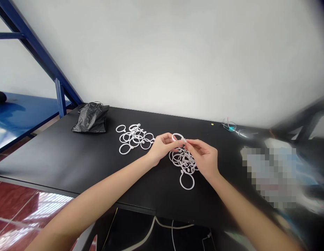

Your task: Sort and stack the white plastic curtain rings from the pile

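The left hand point(162, 146) is pinching a white plastic ring point(178, 134) between thumb and fingers, and the right hand point(205, 155) is gripping the small fitting at its edge with thumb and fingertips. The ring is hovering just above the right-hand heap of rings point(183, 159), in front of the person. One hand is probably steadying the hoop so that the other can be working finely at the joint; the raised position is likely sparing it from tangling. A looser left-hand cluster of rings point(135, 137) is lying apart on the black table point(73, 157), presumably so that the two groups are not mixing. The black plastic bag point(92, 118) is resting farther left, seemingly out of the hands' way

As for looks, the held ring is showing a thin, smooth, round band, tilted and appearing stiff, with its inside open. Fingertips are covering most of the fitting, so its exact shape is not showing
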Available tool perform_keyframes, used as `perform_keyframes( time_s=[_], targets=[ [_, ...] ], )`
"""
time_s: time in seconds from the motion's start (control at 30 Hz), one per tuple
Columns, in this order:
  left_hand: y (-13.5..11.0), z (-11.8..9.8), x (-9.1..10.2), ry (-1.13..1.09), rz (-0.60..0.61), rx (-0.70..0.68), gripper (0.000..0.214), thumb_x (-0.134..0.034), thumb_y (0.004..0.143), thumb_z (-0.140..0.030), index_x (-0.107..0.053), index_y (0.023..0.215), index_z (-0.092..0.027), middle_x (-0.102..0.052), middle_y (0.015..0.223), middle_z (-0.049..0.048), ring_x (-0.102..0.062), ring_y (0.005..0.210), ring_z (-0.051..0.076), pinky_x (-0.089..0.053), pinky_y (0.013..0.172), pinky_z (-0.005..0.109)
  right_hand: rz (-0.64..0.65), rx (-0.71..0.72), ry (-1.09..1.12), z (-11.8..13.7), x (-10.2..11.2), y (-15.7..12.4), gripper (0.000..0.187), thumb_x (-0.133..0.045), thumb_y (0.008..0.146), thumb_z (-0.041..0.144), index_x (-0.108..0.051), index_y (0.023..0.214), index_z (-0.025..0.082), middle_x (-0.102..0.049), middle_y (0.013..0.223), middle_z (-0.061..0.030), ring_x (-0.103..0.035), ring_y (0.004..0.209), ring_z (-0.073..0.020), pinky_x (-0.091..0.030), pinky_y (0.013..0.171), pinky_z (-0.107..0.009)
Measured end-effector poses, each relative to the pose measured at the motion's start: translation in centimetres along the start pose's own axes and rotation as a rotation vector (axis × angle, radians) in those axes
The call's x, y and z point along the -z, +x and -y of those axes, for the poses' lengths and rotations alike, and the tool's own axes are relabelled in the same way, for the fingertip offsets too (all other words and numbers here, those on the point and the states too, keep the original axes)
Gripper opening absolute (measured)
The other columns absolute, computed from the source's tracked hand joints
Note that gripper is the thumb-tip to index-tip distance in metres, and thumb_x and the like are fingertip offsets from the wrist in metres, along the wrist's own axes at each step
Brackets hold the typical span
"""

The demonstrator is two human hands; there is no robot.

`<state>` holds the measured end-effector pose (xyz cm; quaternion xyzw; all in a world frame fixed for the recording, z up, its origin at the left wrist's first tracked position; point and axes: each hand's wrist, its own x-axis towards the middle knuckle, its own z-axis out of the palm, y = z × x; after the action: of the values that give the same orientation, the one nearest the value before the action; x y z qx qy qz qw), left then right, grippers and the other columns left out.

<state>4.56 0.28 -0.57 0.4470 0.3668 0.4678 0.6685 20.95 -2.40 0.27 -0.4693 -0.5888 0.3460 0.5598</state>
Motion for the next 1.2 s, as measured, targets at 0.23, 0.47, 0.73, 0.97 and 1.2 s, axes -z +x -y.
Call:
perform_keyframes(
  time_s=[0.23,0.47,0.73,0.97,1.2],
  targets=[
    [-1.1,-0.5,-0.2,0.600,0.023,-0.411,0.027,-0.055,0.092,-0.044,-0.059,0.101,-0.019,-0.062,0.093,0.0050,-0.057,0.072,0.013,-0.042,0.057,0.023,0.142,0.127,-0.075,-0.3,0.0,-0.5,0.009,-0.070,0.083,0.026,-0.077,0.088,0.029,-0.072,0.080,-0.0025,-0.068,0.071,-0.0202,-0.057,0.070,-0.035],
    [-1.5,-0.3,0.1,0.927,0.112,-0.619,0.033,-0.037,0.099,-0.030,-0.052,0.071,-0.018,-0.048,0.069,0.0011,-0.045,0.062,0.013,-0.036,0.062,0.026,0.211,0.141,-0.032,0.4,0.0,-0.7,0.010,-0.068,0.085,0.025,-0.078,0.086,0.028,-0.071,0.078,-0.0033,-0.066,0.069,-0.0198,-0.055,0.065,-0.034],
    [-1.1,-1.0,0.6,1.172,0.055,-0.651,0.034,-0.032,0.101,-0.031,-0.052,0.076,-0.018,-0.052,0.072,0.0012,-0.047,0.062,0.013,-0.035,0.058,0.025,0.181,0.061,-0.003,-0.9,0.3,-0.5,0.019,-0.070,0.083,0.029,-0.075,0.101,0.024,-0.075,0.088,-0.0042,-0.072,0.078,-0.0201,-0.061,0.077,-0.035],
    [1.4,-4.0,6.1,1.535,-0.224,-0.432,0.028,-0.061,0.089,-0.044,-0.061,0.077,-0.018,-0.066,0.076,0.0037,-0.055,0.081,0.021,-0.039,0.064,0.028,0.088,0.010,-0.062,-0.6,0.4,0.1,0.021,-0.068,0.085,0.033,-0.073,0.102,0.021,-0.076,0.092,-0.0062,-0.072,0.076,-0.0180,-0.062,0.073,-0.033],
    [1.9,-3.5,8.3,1.718,-0.178,-0.353,0.018,-0.064,0.087,-0.035,-0.063,0.083,-0.017,-0.068,0.087,0.0070,-0.055,0.091,0.026,-0.040,0.083,0.039,0.092,0.033,-0.117,-0.2,0.2,-0.2,0.017,-0.067,0.085,0.034,-0.074,0.095,0.021,-0.076,0.087,-0.0060,-0.071,0.072,-0.0176,-0.062,0.070,-0.031]
  ],
)
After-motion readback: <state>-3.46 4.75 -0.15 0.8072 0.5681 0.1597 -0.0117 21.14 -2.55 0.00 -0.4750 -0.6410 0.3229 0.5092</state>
